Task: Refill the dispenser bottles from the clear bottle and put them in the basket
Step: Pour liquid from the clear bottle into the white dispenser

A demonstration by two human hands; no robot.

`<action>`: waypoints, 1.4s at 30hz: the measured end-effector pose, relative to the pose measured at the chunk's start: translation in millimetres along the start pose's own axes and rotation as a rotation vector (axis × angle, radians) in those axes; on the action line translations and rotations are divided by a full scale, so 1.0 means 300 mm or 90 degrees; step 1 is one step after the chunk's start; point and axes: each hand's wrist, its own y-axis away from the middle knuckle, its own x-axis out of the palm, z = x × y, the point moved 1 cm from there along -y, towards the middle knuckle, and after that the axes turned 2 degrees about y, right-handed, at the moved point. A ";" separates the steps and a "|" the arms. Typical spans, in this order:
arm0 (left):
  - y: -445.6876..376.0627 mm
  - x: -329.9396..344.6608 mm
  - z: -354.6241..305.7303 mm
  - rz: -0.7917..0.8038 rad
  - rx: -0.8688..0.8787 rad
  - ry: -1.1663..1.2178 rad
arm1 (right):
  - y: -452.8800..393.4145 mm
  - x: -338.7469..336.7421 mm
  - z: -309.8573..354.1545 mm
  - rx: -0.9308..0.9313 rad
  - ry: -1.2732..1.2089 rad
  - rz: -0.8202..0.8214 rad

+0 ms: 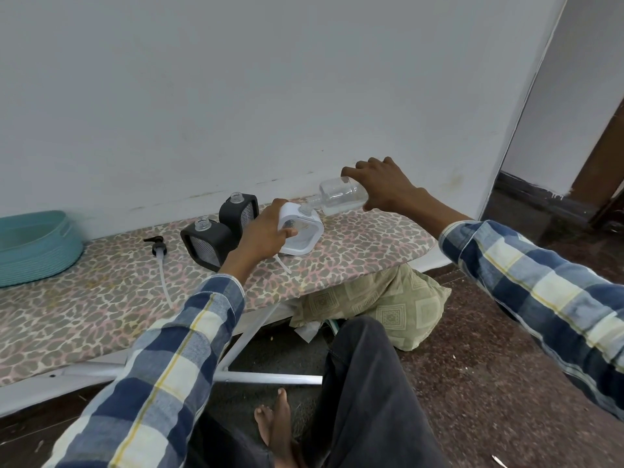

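My left hand grips a white square dispenser bottle, tilted on the leopard-print ironing board. My right hand holds the clear bottle tipped on its side, its neck touching the white bottle's open mouth. Two black square dispenser bottles stand uncapped to the left, one nearer and one behind. A black pump head with a long tube lies on the board. The teal basket sits at the board's far left.
A white wall runs right behind the board. A patterned cushion lies on the floor under the board's right end. My leg and bare foot are below, beside the board's metal frame.
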 end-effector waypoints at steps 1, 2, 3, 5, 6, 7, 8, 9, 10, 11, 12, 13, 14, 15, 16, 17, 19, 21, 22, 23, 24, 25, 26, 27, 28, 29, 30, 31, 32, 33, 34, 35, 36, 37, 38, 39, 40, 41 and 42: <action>0.000 0.000 0.000 -0.001 -0.002 0.000 | -0.001 0.001 0.000 0.000 0.000 -0.001; 0.000 0.000 0.001 -0.002 -0.003 -0.001 | -0.003 0.002 0.000 0.000 0.000 -0.001; 0.000 0.000 0.001 -0.003 -0.003 -0.003 | -0.003 0.003 -0.001 0.000 0.001 -0.001; 0.001 0.001 0.003 -0.004 -0.005 -0.004 | -0.006 0.006 -0.003 0.000 0.000 -0.003; 0.001 0.002 0.005 -0.005 -0.004 -0.003 | -0.006 0.007 -0.003 0.000 -0.001 -0.002; 0.001 0.002 0.005 -0.007 -0.004 -0.003 | -0.006 0.009 -0.003 -0.001 -0.001 -0.001; 0.001 0.003 0.005 -0.008 -0.003 -0.003 | -0.006 0.010 -0.003 -0.002 0.000 -0.002; 0.001 0.003 0.005 -0.008 -0.004 -0.004 | -0.006 0.011 -0.004 -0.003 0.000 -0.003; 0.000 0.003 0.005 -0.010 -0.003 -0.004 | -0.006 0.012 -0.005 -0.003 -0.001 -0.003; 0.001 0.003 0.003 -0.010 -0.003 -0.005 | -0.006 0.012 -0.006 -0.003 -0.002 -0.003; 0.001 0.003 0.003 -0.010 -0.002 -0.006 | -0.005 0.013 -0.008 -0.003 -0.005 -0.003; 0.002 0.003 0.001 -0.010 -0.001 -0.008 | -0.005 0.013 -0.009 -0.003 -0.009 -0.005; 0.002 0.003 0.001 -0.010 0.000 -0.009 | -0.005 0.017 -0.009 -0.001 -0.015 -0.005; 0.002 0.002 0.001 -0.010 -0.001 -0.009 | -0.003 0.021 -0.009 0.001 -0.023 -0.003; 0.002 0.002 0.001 -0.012 -0.003 -0.009 | -0.002 0.028 -0.009 0.006 -0.034 -0.002; 0.003 0.000 0.001 -0.013 -0.006 -0.008 | 0.000 0.037 -0.007 0.011 -0.048 -0.002; 0.004 -0.002 0.001 -0.017 -0.011 -0.004 | 0.006 0.058 -0.001 0.023 -0.080 -0.005; 0.006 0.000 0.004 -0.020 -0.017 0.004 | 0.014 0.086 0.010 0.039 -0.123 -0.007; 0.008 0.001 0.006 -0.022 -0.021 0.008 | 0.019 0.104 0.015 0.048 -0.149 -0.008; 0.010 0.002 0.008 -0.026 -0.023 0.009 | 0.025 0.122 0.022 0.057 -0.176 -0.010; 0.011 0.003 0.011 -0.032 -0.025 0.011 | 0.032 0.142 0.027 0.066 -0.208 -0.016; 0.013 0.003 0.014 -0.036 -0.027 0.011 | 0.039 0.161 0.033 0.077 -0.247 -0.026; 0.014 0.004 0.017 -0.040 -0.030 0.010 | 0.045 0.181 0.039 0.094 -0.297 -0.040; 0.016 0.005 0.018 -0.043 -0.030 0.009 | 0.052 0.196 0.046 0.119 -0.359 -0.058; 0.017 0.006 0.018 -0.044 -0.031 0.006 | 0.057 0.211 0.055 0.154 -0.429 -0.079; 0.018 0.006 0.016 -0.045 -0.030 0.001 | 0.060 0.222 0.064 0.195 -0.500 -0.102; 0.019 0.006 0.017 -0.048 -0.030 -0.004 | 0.061 0.229 0.076 0.238 -0.565 -0.125; 0.021 0.007 0.016 -0.052 -0.029 -0.007 | 0.061 0.237 0.086 0.282 -0.625 -0.144; 0.023 0.008 0.018 -0.056 -0.031 -0.006 | 0.061 0.247 0.098 0.321 -0.685 -0.158; 0.026 0.007 0.018 -0.059 -0.034 -0.004 | 0.062 0.258 0.110 0.355 -0.743 -0.168; 0.029 0.007 0.019 -0.062 -0.036 -0.001 | 0.064 0.273 0.125 0.380 -0.795 -0.173; 0.031 0.007 0.020 -0.063 -0.040 0.001 | 0.067 0.287 0.144 0.395 -0.831 -0.180; 0.033 0.007 0.021 -0.065 -0.043 0.001 | 0.070 0.306 0.165 0.405 -0.849 -0.188; 0.036 0.007 0.020 -0.067 -0.045 0.001 | 0.073 0.321 0.186 0.408 -0.854 -0.200; 0.039 0.008 0.020 -0.070 -0.048 0.003 | 0.077 0.334 0.208 0.405 -0.855 -0.214; 0.044 0.010 0.020 -0.074 -0.052 0.006 | 0.080 0.343 0.226 0.401 -0.859 -0.225; 0.048 0.012 0.019 -0.079 -0.057 0.012 | 0.082 0.347 0.241 0.398 -0.867 -0.237; 0.054 0.014 0.018 -0.086 -0.063 0.023 | 0.082 0.348 0.252 0.400 -0.871 -0.245; 0.060 0.017 0.019 -0.095 -0.068 0.040 | 0.085 0.347 0.260 0.403 -0.873 -0.249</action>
